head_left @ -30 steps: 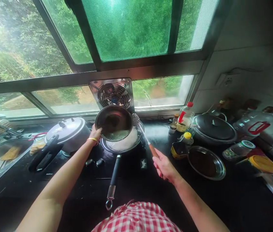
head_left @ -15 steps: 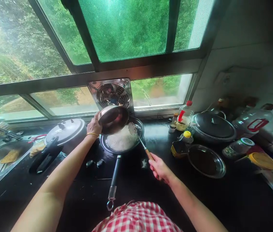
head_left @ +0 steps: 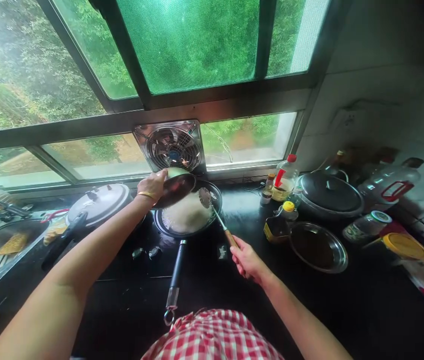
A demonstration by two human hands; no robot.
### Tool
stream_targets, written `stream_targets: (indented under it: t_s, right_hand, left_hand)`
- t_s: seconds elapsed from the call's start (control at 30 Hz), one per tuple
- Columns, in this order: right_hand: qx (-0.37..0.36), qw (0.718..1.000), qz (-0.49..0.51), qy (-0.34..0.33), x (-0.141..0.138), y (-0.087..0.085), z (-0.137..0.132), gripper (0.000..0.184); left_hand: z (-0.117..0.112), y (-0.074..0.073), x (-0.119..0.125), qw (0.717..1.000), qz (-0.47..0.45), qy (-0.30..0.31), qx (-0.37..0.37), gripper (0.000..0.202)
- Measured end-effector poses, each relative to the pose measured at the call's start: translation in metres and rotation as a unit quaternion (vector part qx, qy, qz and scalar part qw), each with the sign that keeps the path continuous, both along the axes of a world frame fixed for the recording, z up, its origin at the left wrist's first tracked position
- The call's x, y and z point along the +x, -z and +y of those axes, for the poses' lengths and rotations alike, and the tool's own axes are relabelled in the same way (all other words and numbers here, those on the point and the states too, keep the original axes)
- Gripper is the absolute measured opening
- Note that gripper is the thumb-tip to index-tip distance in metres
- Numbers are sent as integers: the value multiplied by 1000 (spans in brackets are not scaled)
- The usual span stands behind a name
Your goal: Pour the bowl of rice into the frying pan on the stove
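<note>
My left hand [head_left: 152,186] grips the rim of a metal bowl [head_left: 176,192], held tilted above the far left part of a dark frying pan [head_left: 217,212]. White, cloudy contents [head_left: 187,215] fill much of the pan, and their exact kind cannot be made out. My right hand [head_left: 247,257] is closed around the wooden handle of a skimmer [head_left: 205,198], whose rounded, speckled head is over the right side of the pan. The pan's black handle [head_left: 177,270] points towards me.
Left of the pan stands a pressure cooker [head_left: 99,202], beside a sink [head_left: 28,250]. To the right are a metal plate [head_left: 341,257], a yellow-capped bottle [head_left: 289,212], a lidded pot [head_left: 332,195] and a jar [head_left: 367,225]. A fan [head_left: 174,150] sits in the window behind.
The bowl has tipped further and dropped slightly towards the pan, with my left hand turning over it. My right hand and the skimmer have hardly moved. The view has shifted a little.
</note>
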State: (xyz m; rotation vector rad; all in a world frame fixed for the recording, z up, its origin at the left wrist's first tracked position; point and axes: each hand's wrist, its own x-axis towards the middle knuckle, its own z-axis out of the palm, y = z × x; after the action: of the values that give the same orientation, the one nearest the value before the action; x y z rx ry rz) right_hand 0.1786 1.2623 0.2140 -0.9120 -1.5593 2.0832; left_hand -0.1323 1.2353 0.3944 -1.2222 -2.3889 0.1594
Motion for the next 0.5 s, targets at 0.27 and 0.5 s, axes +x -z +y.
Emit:
stream_targets:
  t_s: [0.27,0.5]
  right_hand:
    - [1,1000,1,9,6,4,1,54]
    - [-2,1000,8,15,12,9,2,55]
  left_hand:
    - [35,14,8,991,-102,-46,-70,55]
    - [24,3,-17,985,-139,-95,-29,56]
